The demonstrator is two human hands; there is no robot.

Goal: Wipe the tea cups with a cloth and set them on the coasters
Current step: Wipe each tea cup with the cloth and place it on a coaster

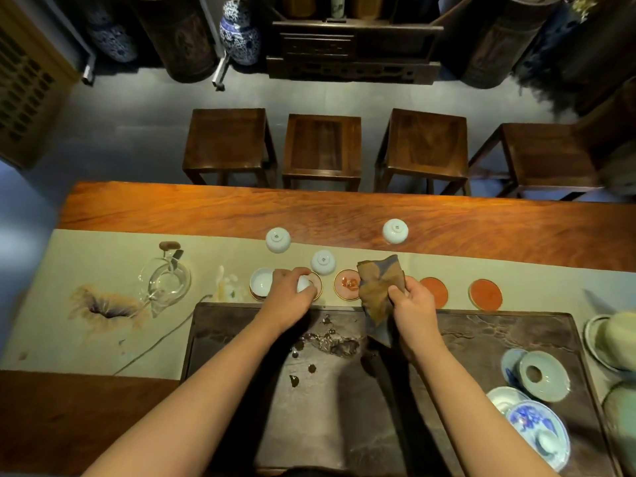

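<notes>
Setting a small white cup onto the second coaster from the left, left hand curled over it from above, fingers closed round the rim, likely mouth-up like its neighbour. Gripping a brown cloth bunched in the right hand, fingers clenched on its lower half, long axis running roughly from 12 to 6 o'clock, held clear of the dark tea tray, probably ready for the next wipe. Sitting mouth-up at 9 o'clock of the held cup, one finished cup on the first coaster. Waiting upside down, feet skyward, three more cups at 12 to 2 o'clock. Lying bare at 3 o'clock, a patterned coaster and two red coasters.
</notes>
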